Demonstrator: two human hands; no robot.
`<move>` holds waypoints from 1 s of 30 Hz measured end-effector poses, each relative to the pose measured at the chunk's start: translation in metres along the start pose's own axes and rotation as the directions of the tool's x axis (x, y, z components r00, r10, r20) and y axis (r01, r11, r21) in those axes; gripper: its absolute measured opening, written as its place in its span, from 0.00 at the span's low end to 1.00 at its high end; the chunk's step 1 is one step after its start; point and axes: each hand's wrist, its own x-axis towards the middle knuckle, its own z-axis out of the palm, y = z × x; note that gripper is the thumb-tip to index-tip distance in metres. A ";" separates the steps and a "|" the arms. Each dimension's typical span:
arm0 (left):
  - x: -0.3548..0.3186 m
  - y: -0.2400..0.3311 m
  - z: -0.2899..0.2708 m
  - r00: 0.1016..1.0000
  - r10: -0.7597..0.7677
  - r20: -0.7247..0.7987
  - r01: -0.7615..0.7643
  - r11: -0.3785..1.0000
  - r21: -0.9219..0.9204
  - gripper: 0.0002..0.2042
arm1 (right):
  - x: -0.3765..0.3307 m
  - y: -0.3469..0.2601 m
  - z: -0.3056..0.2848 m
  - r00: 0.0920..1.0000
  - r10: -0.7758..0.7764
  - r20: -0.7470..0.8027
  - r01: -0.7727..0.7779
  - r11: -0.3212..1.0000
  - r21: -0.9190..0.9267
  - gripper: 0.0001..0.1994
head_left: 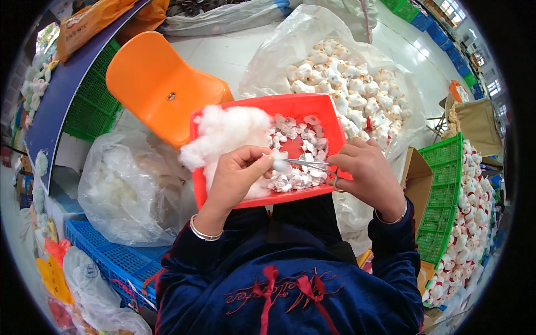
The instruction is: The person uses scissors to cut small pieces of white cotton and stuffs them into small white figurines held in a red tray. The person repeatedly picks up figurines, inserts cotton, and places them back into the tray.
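My left hand [241,170] pinches a small white fabric piece [281,162] between thumb and fingers, above a red tray [234,103]. My right hand [365,170] grips metal forceps [310,163] with scissor-like ring handles, and their tips reach into the white piece. At the tray's left side lies a heap of fluffy white stuffing [231,131], partly behind my left hand. Small white and grey fabric pieces [298,128] are scattered over the right part of the tray, below and beyond the forceps.
Beyond the tray stands a large clear bag of stuffed white pieces [357,95]. An orange chair [162,84] is at the far left, with a clear bag of stuffing [125,187] nearer. A blue crate [111,251] is at left; a green crate [441,201] holds small plush pieces at right.
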 end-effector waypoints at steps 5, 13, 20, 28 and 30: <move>0.002 -0.002 0.000 0.999 0.013 0.043 -0.014 1.000 0.005 0.08 | 0.006 -0.005 -0.002 0.997 0.010 0.081 -0.015 0.998 0.060 0.14; -0.005 0.002 0.003 1.000 0.023 0.018 -0.025 0.992 0.121 0.05 | 0.003 0.010 -0.001 0.999 -0.007 0.045 -0.002 0.982 0.191 0.21; -0.006 0.004 0.007 0.978 0.208 0.030 -0.209 0.938 0.277 0.06 | 0.006 0.004 -0.003 1.000 0.003 0.011 -0.004 0.985 0.173 0.23; -0.008 0.011 0.005 0.998 0.067 -0.008 -0.062 0.955 0.291 0.10 | 0.003 0.006 -0.006 0.986 0.050 0.159 -0.072 0.989 0.131 0.17; -0.006 0.010 0.008 0.998 0.054 0.027 -0.058 0.976 0.211 0.09 | 0.004 0.004 -0.006 0.978 0.056 0.199 -0.084 0.987 0.134 0.16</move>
